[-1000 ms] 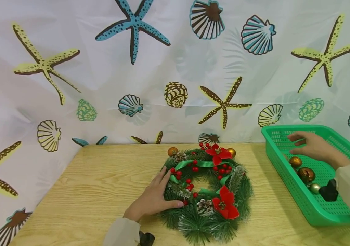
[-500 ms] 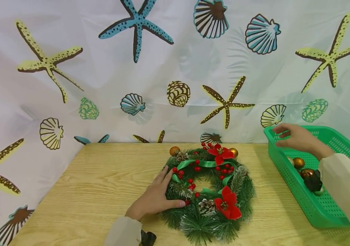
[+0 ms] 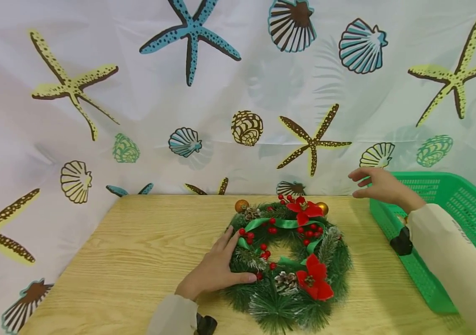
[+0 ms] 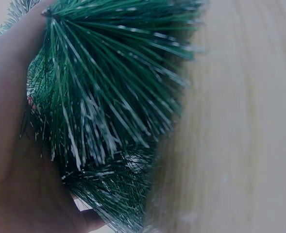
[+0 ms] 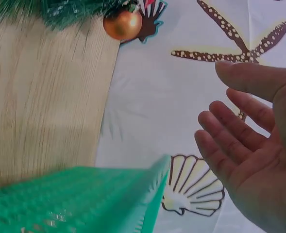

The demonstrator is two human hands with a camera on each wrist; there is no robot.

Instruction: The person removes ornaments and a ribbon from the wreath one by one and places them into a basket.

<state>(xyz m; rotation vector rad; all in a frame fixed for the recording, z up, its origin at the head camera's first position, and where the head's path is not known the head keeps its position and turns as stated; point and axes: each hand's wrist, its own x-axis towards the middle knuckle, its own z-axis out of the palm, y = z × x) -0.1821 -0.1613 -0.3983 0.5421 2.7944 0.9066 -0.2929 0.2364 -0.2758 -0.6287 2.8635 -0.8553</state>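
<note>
A green Christmas wreath (image 3: 277,302) lies on the wooden table, trimmed with red poinsettias (image 3: 315,278), red berries, pinecones (image 3: 285,281), green ribbon and shiny balls at its far edge. My left hand (image 3: 212,272) rests on its left side, thumb and fingers spread over the needles. The left wrist view shows the wreath's needles (image 4: 109,82) close beside the palm. My right hand (image 3: 382,187) hovers over the far left corner of the green basket (image 3: 430,279), fingers loosely bent. Nothing is between those fingers in the right wrist view, where the palm (image 5: 259,179) shows.
The basket stands at the table's right side; the right sleeve (image 3: 451,246) hides most of its contents. Behind the table (image 3: 150,242) hangs a white curtain (image 3: 221,102) printed with starfish and shells. An orange ball (image 3: 242,206) and a gold ball (image 3: 323,208) sit at the wreath's far edge.
My right hand has moved left from inside the basket to over its far left corner. The left hand stays on the wreath. The whole head view has shifted slightly.
</note>
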